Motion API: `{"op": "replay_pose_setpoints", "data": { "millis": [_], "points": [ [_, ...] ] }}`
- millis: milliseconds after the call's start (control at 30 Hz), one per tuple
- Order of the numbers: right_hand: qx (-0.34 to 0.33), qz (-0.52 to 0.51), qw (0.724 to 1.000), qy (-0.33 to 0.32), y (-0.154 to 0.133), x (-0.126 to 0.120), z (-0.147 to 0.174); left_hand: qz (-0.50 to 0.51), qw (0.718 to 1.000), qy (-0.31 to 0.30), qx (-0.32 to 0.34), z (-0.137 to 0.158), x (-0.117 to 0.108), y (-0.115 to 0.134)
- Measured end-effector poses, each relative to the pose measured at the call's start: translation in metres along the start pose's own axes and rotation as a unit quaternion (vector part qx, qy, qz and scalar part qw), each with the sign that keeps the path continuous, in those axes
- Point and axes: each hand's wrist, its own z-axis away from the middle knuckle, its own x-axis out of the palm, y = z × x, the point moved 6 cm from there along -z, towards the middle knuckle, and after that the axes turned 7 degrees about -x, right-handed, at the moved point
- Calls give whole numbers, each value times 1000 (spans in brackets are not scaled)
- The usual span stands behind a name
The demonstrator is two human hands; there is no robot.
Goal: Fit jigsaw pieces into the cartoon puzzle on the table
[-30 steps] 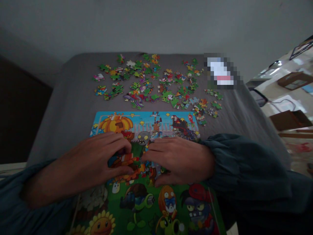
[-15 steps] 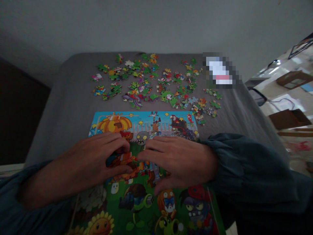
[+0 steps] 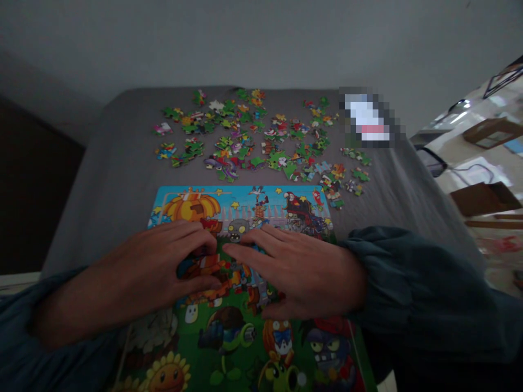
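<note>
A colourful cartoon jigsaw board (image 3: 229,354) lies in front of me on the grey cloth. Joined jigsaw pieces (image 3: 210,267), with orange parts, sit at its middle. My left hand (image 3: 180,258) rests on the board, its curled fingers and thumb around the left side of these pieces. From the right, my right hand (image 3: 298,269) reaches over the same cluster. Its fingers are stretched and the thumb stands apart, with the index fingertip at the pieces' upper edge. No loose piece shows in the right hand; its underside is hidden.
Many loose jigsaw pieces (image 3: 241,141) lie scattered beyond the board. A blurred-out phone-like object (image 3: 368,117) is at the back right of the grey-covered table (image 3: 110,152). A wall rises behind. Cardboard boxes (image 3: 482,198) stand on the floor at right.
My right hand has shifted slightly; its index finger has moved left and up, and its thumb right. My left hand stays in place.
</note>
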Motion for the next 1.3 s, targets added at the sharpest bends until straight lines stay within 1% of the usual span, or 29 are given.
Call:
{"op": "replay_pose_setpoints", "data": {
  "millis": [133, 300, 500, 667, 767, 900, 1000, 1067, 1167, 1300],
  "points": [
    [-1, -15, 1000, 8, 2, 2, 0, -20, 1000, -6, 1, 0, -1, 3],
    [5, -6, 1000, 12, 0, 1, 0, -14, 1000, 4, 6, 0, 1, 0],
    [-22, -16, 999, 24, -4, -1, 0, -8, 1000, 21, 14, 3, 0, -2],
    [-32, -17, 999, 23, -3, 0, 1, -19, 1000, 13, 2, 4, 1, -2],
    [-36, -15, 999, 31, 0, -2, 2, -7, 1000, 10, -6, 2, 1, -3],
    [-9, 21, 999, 35, 4, -7, 2, 2, 1000, -1, -11, 2, 1, -5],
    [19, 50, 998, 12, 8, -4, -1, -3, 1000, -5, -10, 2, 3, -6],
    [27, 61, 998, 15, 11, -2, -2, -5, 1000, -3, -6, 2, 4, -7],
    [14, 76, 997, 22, 12, -1, -1, -1, 1000, -1, -5, 3, 4, -6],
    [-9, 100, 995, -3, 10, -4, 0, -2, 1000, 1, -8, 3, 3, -5]
  ]
}}
